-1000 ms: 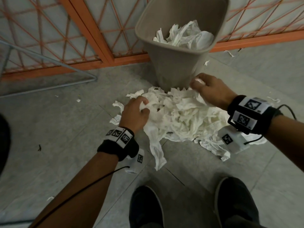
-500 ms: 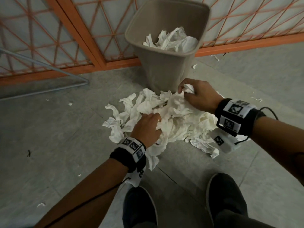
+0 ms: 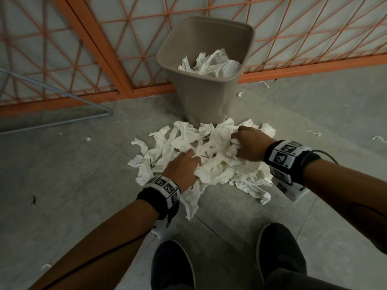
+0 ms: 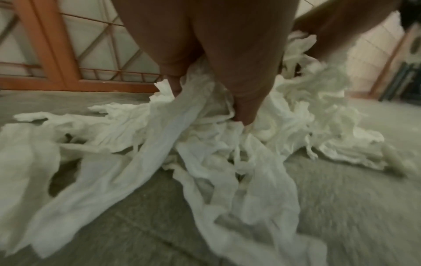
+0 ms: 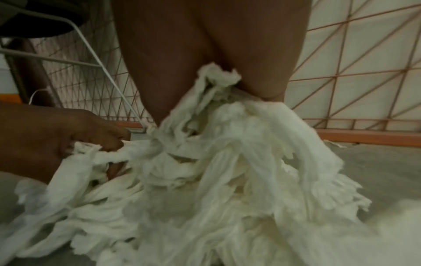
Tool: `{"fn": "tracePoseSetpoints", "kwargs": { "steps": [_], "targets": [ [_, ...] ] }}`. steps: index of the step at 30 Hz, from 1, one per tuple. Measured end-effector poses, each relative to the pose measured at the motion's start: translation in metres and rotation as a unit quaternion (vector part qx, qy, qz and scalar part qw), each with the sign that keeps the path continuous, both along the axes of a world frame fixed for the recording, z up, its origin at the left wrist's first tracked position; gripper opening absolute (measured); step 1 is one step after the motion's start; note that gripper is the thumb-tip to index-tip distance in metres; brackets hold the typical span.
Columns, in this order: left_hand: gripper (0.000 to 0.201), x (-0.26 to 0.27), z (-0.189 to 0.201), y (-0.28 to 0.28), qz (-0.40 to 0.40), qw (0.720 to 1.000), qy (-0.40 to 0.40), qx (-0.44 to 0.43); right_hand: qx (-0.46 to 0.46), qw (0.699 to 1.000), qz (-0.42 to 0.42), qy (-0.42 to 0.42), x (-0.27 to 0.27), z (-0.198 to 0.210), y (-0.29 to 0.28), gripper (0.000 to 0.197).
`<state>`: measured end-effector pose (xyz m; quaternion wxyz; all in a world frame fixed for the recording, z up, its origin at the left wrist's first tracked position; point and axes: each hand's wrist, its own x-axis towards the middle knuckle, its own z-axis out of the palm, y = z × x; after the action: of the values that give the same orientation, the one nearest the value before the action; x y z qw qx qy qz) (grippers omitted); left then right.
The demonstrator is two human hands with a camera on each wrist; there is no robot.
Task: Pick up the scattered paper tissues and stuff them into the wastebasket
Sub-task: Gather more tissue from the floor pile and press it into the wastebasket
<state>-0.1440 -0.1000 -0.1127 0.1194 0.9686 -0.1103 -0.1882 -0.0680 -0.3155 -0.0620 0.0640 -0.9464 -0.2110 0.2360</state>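
Two hands dig into the tissues (image 3: 211, 155) heaped on the floor (image 3: 69, 185) just before the wastebasket (image 3: 201, 101): left hand (image 3: 182, 168) and right hand (image 3: 249, 146) both curl fingers round bunches, squeezing from opposite sides, likely to lift one big wad. Wastebasket's partly filled already.

We see our right hand (image 5: 205, 54) gripping a bunch of the paper tissues (image 5: 227, 180), which trail to the floor (image 5: 376, 171). Left of the tissues, our left hand (image 5: 68, 133) pinches a strand. Behind the tissues stands an orange lattice fence (image 5: 355, 81).
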Motion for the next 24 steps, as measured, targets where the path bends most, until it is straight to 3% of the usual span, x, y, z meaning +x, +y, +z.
{"fn": "tracePoseSetpoints", "kwargs": {
  "steps": [2,4,5,9,11,14,17,19,22,24],
  "targets": [
    [0.036,0.003,0.011,0.004,0.046,0.996,-0.031,-0.066,0.022,0.999,-0.03,0.006,0.0,0.0,-0.003,0.007],
    [0.034,0.006,0.028,0.005,0.08,0.988,-0.064,-0.114,0.043,0.997,-0.065,0.008,0.004,0.004,-0.005,0.027],
    [0.033,0.008,0.038,0.004,0.095,0.982,-0.083,-0.14,0.071,0.994,-0.087,0.014,0.006,0.01,-0.005,0.028],
    [0.034,0.018,0.084,0.0,0.128,0.944,-0.143,-0.269,0.23,0.965,-0.098,0.075,0.015,0.048,0.003,0.005],
    [0.032,0.024,0.109,-0.006,0.105,0.926,-0.17,-0.321,0.329,0.933,-0.104,0.107,0.016,0.076,0.012,0.013],
    [0.012,0.035,0.154,-0.018,0.087,0.898,-0.189,-0.387,0.43,0.89,-0.114,0.1,0.02,0.12,0.025,0.015],
    [0.017,0.053,0.198,-0.025,0.065,0.887,-0.193,-0.416,0.473,0.872,-0.113,0.06,0.036,0.162,0.036,0.03],
    [0.03,0.071,0.223,-0.026,0.058,0.879,-0.202,-0.428,0.517,0.84,-0.151,0.064,0.053,0.185,0.043,0.034],
    [0.051,0.106,0.251,-0.027,0.046,0.88,-0.254,-0.399,0.606,0.781,-0.126,0.086,0.076,0.211,0.053,0.039],
    [0.051,0.131,0.262,-0.026,0.038,0.879,-0.297,-0.371,0.655,0.741,-0.128,0.074,0.089,0.222,0.057,0.041]
  ]
}}
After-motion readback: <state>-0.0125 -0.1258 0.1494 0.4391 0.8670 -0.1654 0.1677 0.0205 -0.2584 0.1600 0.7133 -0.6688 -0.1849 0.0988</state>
